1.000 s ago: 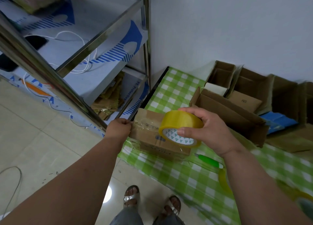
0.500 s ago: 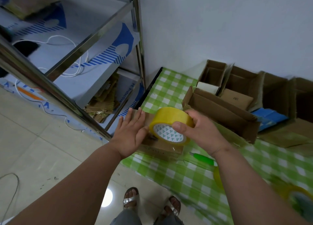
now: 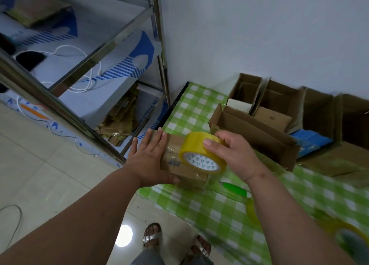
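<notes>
The small corrugated cardboard box (image 3: 172, 143) sits on the near left corner of the table (image 3: 191, 109), close to both edges of its glossy green-and-white checked cloth. Clear, wrinkled tape already shines across the box's brown top. The left hand (image 3: 148, 157) lies flat on the box's left end, fingers straight and together, with the thumb along the near side. The right hand (image 3: 231, 155) grips a roll of yellowish translucent packing tape (image 3: 191, 145), thumb pressed on the smooth outer band and fingers curled over the top. The roll stands tilted on the box's right part, and its white core, printed with small triangles, faces the camera.

Just behind the right hand a long open carton (image 3: 255, 133) leaves only a narrow gap. To the left, the steel rack post (image 3: 159, 65) stands just off the table's far corner. A green-handled tool (image 3: 235, 191), its kind unclear, lies just beside the box on the near side.

Further back, upright cartons hold a white flat piece (image 3: 239, 105), a brown packet marked "SM" (image 3: 273, 119) and blue packets (image 3: 311, 141).
</notes>
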A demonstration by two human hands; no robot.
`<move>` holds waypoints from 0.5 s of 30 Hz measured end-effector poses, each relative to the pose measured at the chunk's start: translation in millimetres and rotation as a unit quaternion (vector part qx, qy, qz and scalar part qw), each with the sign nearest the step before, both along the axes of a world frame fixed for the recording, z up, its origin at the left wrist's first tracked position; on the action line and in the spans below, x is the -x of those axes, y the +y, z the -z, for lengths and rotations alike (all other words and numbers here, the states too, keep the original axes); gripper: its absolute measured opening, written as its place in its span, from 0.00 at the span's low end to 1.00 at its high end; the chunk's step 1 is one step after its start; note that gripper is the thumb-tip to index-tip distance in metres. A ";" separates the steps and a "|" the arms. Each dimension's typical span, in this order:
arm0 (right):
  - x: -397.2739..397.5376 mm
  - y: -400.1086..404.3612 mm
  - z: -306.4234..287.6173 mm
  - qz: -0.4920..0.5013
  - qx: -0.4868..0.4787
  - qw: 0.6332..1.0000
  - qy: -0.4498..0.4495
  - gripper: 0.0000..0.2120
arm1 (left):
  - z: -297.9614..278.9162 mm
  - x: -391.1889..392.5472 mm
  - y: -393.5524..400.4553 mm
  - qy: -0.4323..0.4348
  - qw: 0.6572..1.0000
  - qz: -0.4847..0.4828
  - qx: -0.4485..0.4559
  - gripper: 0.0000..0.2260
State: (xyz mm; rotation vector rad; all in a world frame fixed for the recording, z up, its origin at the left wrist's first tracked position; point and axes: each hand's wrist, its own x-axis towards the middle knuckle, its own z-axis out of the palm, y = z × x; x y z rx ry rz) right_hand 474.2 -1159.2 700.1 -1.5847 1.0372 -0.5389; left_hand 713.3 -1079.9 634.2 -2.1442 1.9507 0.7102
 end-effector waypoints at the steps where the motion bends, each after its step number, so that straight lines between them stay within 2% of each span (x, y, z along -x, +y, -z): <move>1: 3.3 -0.7 -2.4 0.002 0.009 1.000 0.013 0.21 | 0.5 0.3 0.9 -0.006 1.000 -0.002 0.003 0.60; 15: 43.1 -6.7 -11.0 -0.003 0.043 0.990 0.137 0.10 | -1.2 4.3 -0.5 -0.018 1.000 -0.018 0.008 0.60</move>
